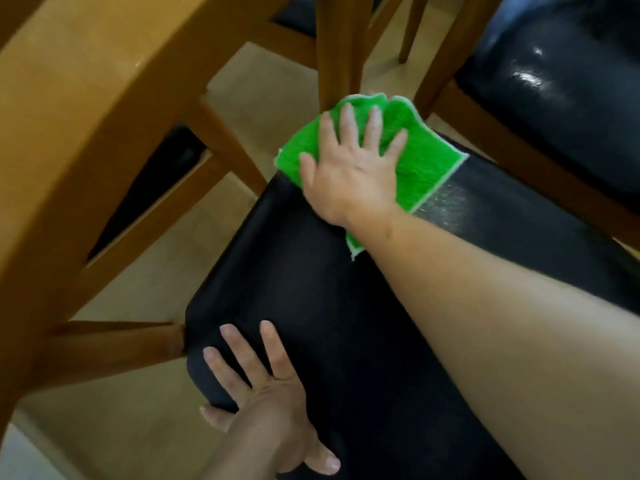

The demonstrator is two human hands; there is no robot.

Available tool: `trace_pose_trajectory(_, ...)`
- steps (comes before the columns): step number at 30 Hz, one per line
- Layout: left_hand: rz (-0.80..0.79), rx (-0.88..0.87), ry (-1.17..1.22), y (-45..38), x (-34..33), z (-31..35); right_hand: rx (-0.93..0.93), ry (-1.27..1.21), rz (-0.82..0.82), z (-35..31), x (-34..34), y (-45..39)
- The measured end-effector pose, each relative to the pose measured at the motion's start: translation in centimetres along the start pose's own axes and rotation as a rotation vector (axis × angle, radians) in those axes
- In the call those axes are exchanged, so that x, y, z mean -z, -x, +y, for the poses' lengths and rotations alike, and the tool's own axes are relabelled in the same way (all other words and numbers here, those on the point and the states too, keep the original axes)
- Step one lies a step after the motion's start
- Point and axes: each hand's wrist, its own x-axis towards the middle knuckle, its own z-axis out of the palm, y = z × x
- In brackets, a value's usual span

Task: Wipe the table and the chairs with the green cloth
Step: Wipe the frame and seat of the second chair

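Note:
The green cloth (426,161) lies spread on the far end of a black padded chair seat (311,289). My right hand (349,164) presses flat on the cloth with its fingers straight and spread. A damp sheen shows on the seat just right of the cloth. My left hand (263,393) rests flat on the near left corner of the same seat, fingers straight, thumb over the seat's edge. My right forearm crosses the seat from the lower right.
This chair's wooden backrest and frame (69,150) rise at the left. A wooden leg (337,50) stands just behind the cloth. A second chair with a shiny black seat (554,81) is at the upper right. Beige floor tiles (138,427) lie below.

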Motion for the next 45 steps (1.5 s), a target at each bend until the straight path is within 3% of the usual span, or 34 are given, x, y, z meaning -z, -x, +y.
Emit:
trace_pose_trajectory(2, 0.057, 0.009, 0.042, -0.1, -0.5, 0.1, 0.104, -0.017, 0.013, 1.2, 0.2, 0.6)
trace_pose_trajectory(4, 0.157, -0.088, 0.093, -0.1, -1.3, -0.4, 0.196, -0.025, 0.015, 4.2, 0.8, 1.0)
trace_pose_trajectory(6, 0.203, -0.107, 0.084, 0.1, -1.4, -0.6, 0.183, -0.042, 0.006, 7.9, 1.3, 1.9)
trace_pose_trajectory(9, 0.129, -0.012, 0.023, 0.8, -0.9, -0.3, -0.037, -0.054, 0.057, 13.7, 1.4, 5.1)
trace_pose_trajectory(13, 0.083, -0.081, 0.013, 1.3, -0.3, -0.6, -0.482, -0.083, 0.113, 19.3, 0.8, 11.1)
trace_pose_trajectory(17, 0.090, -0.116, 0.019, 1.8, -0.2, -0.9, -0.818, -0.120, 0.157, 20.8, -0.1, 16.3)
trace_pose_trajectory(20, 0.104, -0.164, 0.035, 2.3, 0.1, -1.2, -0.951, -0.153, 0.128, 19.7, -0.7, 19.7)
trace_pose_trajectory(27, 0.159, -0.291, 0.111, 4.6, 0.7, -2.0, -0.715, -0.079, -0.061, 10.2, -2.7, 25.3)
trace_pose_trajectory(29, 0.179, -0.352, 0.148, 4.8, 1.1, -2.1, -0.500, -0.033, -0.018, 5.8, -3.2, 26.3)
trace_pose_trajectory(32, 0.244, -0.400, 0.110, 5.1, 2.3, -2.5, 0.012, 0.027, -0.050, 0.5, -4.4, 28.9)
trace_pose_trajectory(35, 0.278, -0.413, -0.008, 5.4, 4.2, -3.2, 0.328, 0.014, -0.087, 1.9, -4.3, 27.7)
trace_pose_trajectory(37, 0.319, -0.449, -0.071, 6.2, 5.6, -3.3, 0.427, 0.035, -0.073, 5.4, -2.9, 24.1)
trace_pose_trajectory(39, 0.352, -0.508, -0.098, 7.3, 6.6, -3.1, 0.303, 0.048, -0.057, 10.0, -1.6, 19.0)
trace_pose_trajectory(42, 0.317, -0.550, -0.141, 8.9, 7.7, -2.5, -0.137, 0.004, -0.025, 15.6, 0.5, 12.6)
trace_pose_trajectory(45, 0.382, -0.586, -0.169, 9.9, 9.2, -2.3, -0.381, -0.074, 0.007, 16.0, 0.8, 10.8)
